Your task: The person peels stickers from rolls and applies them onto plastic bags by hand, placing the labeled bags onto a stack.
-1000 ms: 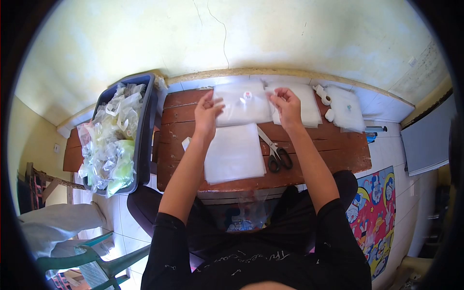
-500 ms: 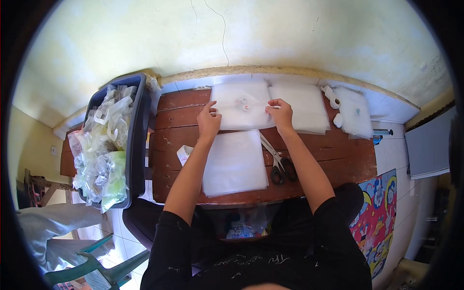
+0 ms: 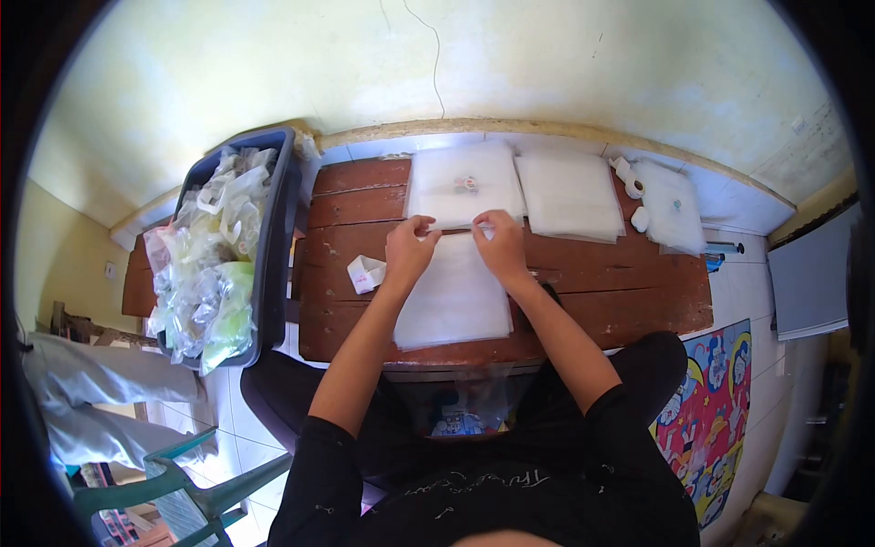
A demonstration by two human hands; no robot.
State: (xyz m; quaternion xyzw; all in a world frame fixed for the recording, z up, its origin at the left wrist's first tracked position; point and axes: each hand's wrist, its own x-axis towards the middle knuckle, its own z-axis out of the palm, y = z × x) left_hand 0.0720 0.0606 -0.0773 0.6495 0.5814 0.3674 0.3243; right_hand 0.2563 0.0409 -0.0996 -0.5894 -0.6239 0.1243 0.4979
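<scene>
A near stack of clear plastic bags [image 3: 453, 305] lies flat on the brown wooden table [image 3: 629, 301]. At its far edge, my left hand [image 3: 412, 246] is closed in a pinch on the left corner of a plastic bag. My right hand [image 3: 499, 246] pinches the same edge farther right, fingertips bent together. The thin film between them is hard to make out. Just beyond my fingers is another stack of clear bags [image 3: 456, 196] with a small round label [image 3: 469, 184] on top. My right forearm mostly hides the scissors.
A dark tub [image 3: 290, 196] heaped with plastic pieces [image 3: 210, 255] stands left. A white paper or tape piece [image 3: 366, 273] lies beside my left forearm. Farther right are another bag stack [image 3: 571, 196], a white roll [image 3: 633, 189] and a smaller labelled stack [image 3: 670, 201]. A green chair [image 3: 182, 492] stands lower left.
Both hands have come nearer to me and closer together, from the sides of the far labelled stack to the far edge of the near stack. The scissors have become mostly hidden by my right arm.
</scene>
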